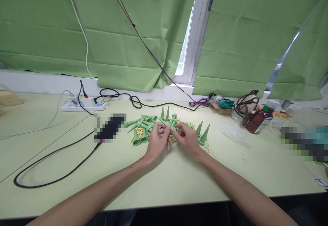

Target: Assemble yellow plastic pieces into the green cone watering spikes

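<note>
My left hand and my right hand meet over the middle of a pile, thumbs and fingertips pinched close together. Whatever lies between the fingertips is too small and too covered to make out. Around and behind the hands lie several green plastic spikes, hollow cones with sharp tips. Some stand point up, others lie on their sides, such as the green cone with its open end facing me. Small yellow T-shaped plastic pieces are scattered among them, and one yellow piece sits apart at the right.
A blurred dark device with a looping black cable lies left of the pile. Behind it is a white power strip. To the right are a crumpled plastic bag, a brown bottle and a small cardboard box.
</note>
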Tool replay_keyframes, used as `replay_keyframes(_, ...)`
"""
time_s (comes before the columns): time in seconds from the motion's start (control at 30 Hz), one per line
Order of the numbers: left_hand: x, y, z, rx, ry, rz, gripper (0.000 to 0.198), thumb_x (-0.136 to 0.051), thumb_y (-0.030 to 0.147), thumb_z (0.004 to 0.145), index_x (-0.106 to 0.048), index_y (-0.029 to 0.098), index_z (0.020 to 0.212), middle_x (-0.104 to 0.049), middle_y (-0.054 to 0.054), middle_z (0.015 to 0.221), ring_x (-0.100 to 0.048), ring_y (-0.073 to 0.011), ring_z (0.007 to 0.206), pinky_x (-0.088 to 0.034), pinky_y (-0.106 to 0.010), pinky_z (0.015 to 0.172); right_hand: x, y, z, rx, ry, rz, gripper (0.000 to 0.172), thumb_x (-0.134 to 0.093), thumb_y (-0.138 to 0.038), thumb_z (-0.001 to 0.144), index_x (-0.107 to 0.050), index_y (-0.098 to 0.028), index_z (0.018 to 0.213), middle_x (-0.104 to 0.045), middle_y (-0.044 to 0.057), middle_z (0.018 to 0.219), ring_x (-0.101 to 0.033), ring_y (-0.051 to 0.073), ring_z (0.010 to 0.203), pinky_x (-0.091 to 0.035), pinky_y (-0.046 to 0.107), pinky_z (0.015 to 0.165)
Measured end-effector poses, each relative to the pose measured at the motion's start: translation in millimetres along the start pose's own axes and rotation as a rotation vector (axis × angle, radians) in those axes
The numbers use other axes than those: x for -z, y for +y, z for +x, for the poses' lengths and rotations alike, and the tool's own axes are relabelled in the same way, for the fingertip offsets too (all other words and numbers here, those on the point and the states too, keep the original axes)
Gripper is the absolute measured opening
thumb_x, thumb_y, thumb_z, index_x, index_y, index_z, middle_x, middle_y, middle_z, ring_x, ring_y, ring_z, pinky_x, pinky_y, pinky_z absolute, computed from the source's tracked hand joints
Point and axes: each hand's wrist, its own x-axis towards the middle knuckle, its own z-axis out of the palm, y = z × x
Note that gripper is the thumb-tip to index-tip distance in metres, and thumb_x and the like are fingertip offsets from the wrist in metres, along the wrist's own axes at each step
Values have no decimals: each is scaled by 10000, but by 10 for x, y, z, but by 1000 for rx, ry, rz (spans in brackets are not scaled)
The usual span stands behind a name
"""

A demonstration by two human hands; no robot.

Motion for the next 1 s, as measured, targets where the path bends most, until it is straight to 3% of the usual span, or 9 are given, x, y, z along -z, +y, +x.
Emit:
replay_keyframes(0.3,51,-25,51,6,29,5,314,-554,507,919,-423,226,870,-549,76,474,-531,-121,377,-413,-197,377,-40,-15,-52,-5,-91,104,193,-638,-357,890,-539,-208,963,-524,-60,579,-488,118,486,-383,234,496)
replay_keyframes(0.6,59,-4,55,3,53,36,329,-584,479,904,-430,218,776,-404,97,503,-456,-90,369,-391,-197,359,-36,-59,-78,2,-157,122,254,-663,-360,870,-527,-200,1014,-510,-71,583,-483,112,492,-369,222,486)
replay_keyframes(0.73,66,5,69,-29,50,52,322,-567,454,916,-439,206,755,-437,77,554,-478,-81,404,-393,-194,387,-21,-75,-69,28,-129,116,219,-612,-358,903,-537,-194,1027,-507,-69,577,-475,102,475,-365,216,480)
replay_keyframes(0.83,69,34,68,-46,53,133,307,-559,474,911,-484,201,793,-464,69,582,-495,-87,399,-379,-208,390,7,-74,-32,40,-35,113,159,-549,-338,939,-542,-191,1000,-488,-72,553,-442,93,443,-356,217,472)
replay_keyframes(1.0,46,59,13,-54,-187,446,289,-566,445,892,-583,173,796,-562,30,654,-441,-81,429,-336,-230,428,53,-27,36,4,86,61,173,-480,-348,981,-546,-197,927,-435,-74,521,-413,99,432,-323,233,469)
